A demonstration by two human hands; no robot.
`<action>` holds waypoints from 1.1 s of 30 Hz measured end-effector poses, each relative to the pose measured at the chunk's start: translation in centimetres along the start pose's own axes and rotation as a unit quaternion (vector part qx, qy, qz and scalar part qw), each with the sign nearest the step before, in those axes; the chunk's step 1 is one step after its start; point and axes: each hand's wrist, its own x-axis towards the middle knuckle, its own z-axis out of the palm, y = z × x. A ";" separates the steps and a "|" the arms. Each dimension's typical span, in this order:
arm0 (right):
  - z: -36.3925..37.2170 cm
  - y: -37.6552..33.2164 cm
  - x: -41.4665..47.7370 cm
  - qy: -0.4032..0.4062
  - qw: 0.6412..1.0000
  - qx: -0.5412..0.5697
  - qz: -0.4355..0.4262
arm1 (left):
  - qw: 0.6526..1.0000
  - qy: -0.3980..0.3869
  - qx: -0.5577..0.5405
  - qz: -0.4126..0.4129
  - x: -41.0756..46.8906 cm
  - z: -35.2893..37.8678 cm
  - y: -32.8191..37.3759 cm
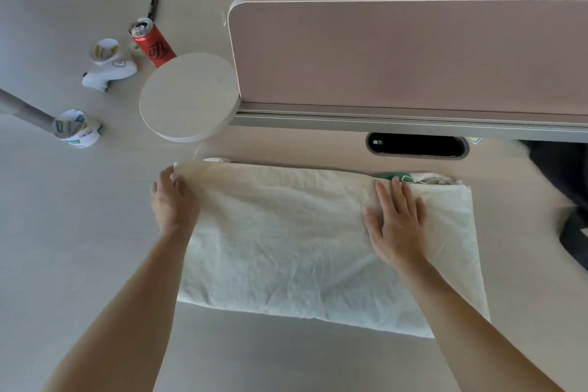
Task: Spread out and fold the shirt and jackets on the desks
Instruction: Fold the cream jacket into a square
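A cream-white shirt (286, 242) lies folded into a wide rectangle on the beige desk (79, 232), with a green patch showing at its far right edge. My left hand (173, 200) pinches the far left corner of the shirt between thumb and fingers. My right hand (397, 219) lies flat, fingers straight and spread, pressing on the right part of the fabric near the far edge.
A round beige disc (189, 95) stands just beyond the shirt's left corner. A pink partition (397, 54) crosses the back, with a cable slot (416, 145) below. A red can (152, 43), two paper cups and a white device sit far left. A dark garment (569, 194) lies right. Another person leans behind the partition.
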 end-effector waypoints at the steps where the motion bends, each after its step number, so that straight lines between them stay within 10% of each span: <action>1: 0.1 0.1 0.2 0.000 1.000 0.003 0.002 | 0.999 -0.005 0.003 -0.044 -0.1 0.5 0.2; 4: 0.0 -0.6 0.7 0.043 0.999 0.002 0.028 | 0.996 0.019 0.074 -0.035 -2.8 1.7 1.5; 10: 0.4 -5.4 -2.7 0.060 0.989 -0.051 -0.123 | 0.881 -0.147 0.134 0.429 -9.6 5.4 1.9; 33: 1.7 -2.8 -6.2 -0.011 0.975 -0.095 -0.200 | 0.830 -0.274 0.256 0.413 -11.0 11.8 9.1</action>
